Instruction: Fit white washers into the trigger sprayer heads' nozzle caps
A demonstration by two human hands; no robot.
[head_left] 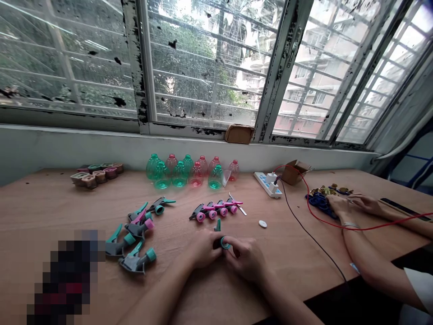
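Observation:
Both my hands meet at the table's near middle around one grey spray-trigger head with a teal collar [223, 243]. My left hand [203, 249] grips its body from the left. My right hand [246, 258] pinches the teal collar end from the right. The teal trigger tip pokes up between them. Just beyond lies a row of grey spray heads with pink collars [216, 209]. A loose pile of teal and pink spray heads [137, 237] lies to my left.
Green and pink plastic bottles [189, 172] stand by the wall. Small pots [96, 175] sit far left. A power strip [269, 184], red and black cables, a small white disc [262, 223] and a cardboard box [293, 171] lie right. Another person's hands [352, 204] work over small parts.

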